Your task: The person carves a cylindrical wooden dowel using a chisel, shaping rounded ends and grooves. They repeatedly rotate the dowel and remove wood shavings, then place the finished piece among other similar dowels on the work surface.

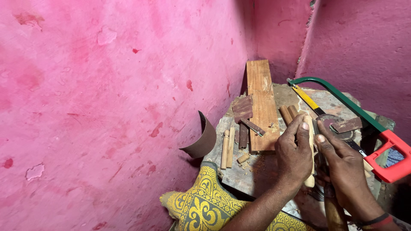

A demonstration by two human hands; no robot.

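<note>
Pink-walled corner, cluttered workbench lower right, left hand and right hand both gripping one pale wooden dowel, two more dowels beside one hacksaw

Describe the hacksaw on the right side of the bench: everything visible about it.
The hacksaw has a curved green metal frame, a red handle at the near right and a yellowish blade that runs slanting under the frame. It lies tilted across the bench's right side, over a round toothed disc. Neither hand touches it; the right hand is closest.
</note>
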